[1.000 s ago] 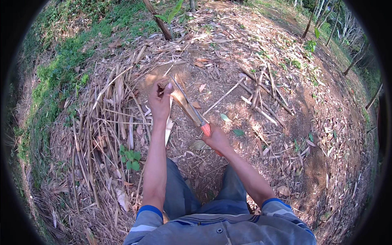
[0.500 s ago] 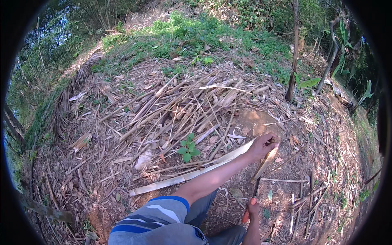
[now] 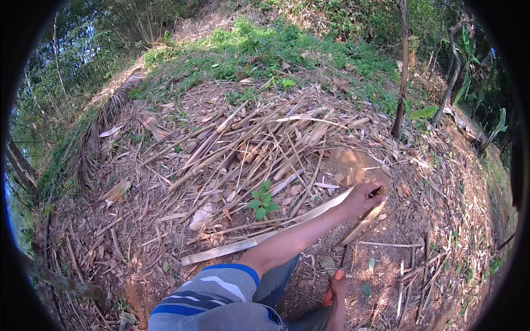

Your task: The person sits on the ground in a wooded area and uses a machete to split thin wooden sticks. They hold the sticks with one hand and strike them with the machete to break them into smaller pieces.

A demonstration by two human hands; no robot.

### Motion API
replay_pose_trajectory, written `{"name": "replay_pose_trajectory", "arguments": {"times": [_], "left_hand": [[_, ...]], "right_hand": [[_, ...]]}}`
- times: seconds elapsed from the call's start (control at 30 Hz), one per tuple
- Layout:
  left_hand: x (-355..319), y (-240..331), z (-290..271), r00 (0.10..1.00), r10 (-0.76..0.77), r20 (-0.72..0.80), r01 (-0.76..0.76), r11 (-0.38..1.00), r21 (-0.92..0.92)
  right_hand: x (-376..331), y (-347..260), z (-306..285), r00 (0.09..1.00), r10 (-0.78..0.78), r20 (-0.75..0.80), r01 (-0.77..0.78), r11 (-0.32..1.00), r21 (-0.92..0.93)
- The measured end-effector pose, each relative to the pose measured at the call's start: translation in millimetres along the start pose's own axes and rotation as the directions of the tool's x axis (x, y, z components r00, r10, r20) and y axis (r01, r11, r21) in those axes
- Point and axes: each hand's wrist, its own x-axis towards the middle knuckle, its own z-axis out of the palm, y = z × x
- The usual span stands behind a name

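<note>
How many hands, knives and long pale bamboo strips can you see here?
Hands: 2, the left hand and the right hand
Knives: 1, the orange-handled knife
Long pale bamboo strips: 1, the bamboo strip on the ground
Total: 4

dry cane pile (image 3: 248, 143) | green seedling (image 3: 263, 201) | thin trunk (image 3: 402, 71) | grass patch (image 3: 259, 47), possibly weeds

Dappled sunlight, soft shadows, dark fisheye rim
</note>
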Motion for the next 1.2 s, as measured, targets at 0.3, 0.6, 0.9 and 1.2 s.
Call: {"name": "replay_pose_trajectory", "arguments": {"times": [0.3,0.6,0.9,1.2], "left_hand": [[42.4,-19.6,19.3,0.991,-0.135,0.017,0.134,0.990,0.054],[44.7,-25.1,-4.5,0.999,-0.032,-0.001,0.032,0.987,-0.155],[15.8,39.7,10.1,0.997,-0.030,-0.072,0.045,0.974,0.221],[2.0,60.2,21.3,0.973,0.227,-0.038,-0.203,0.925,0.322]], "right_hand": [[-16.4,-27.7,16.0,0.975,0.003,-0.223,-0.011,0.999,-0.036],[-8.1,1.2,-3.3,0.921,0.323,0.219,-0.366,0.908,0.202],[-78.0,-192.7,-129.9,0.969,-0.124,-0.212,0.205,0.884,0.419],[-91.7,-272.3,-161.0,0.870,-0.336,-0.360,0.445,0.851,0.281]]}}
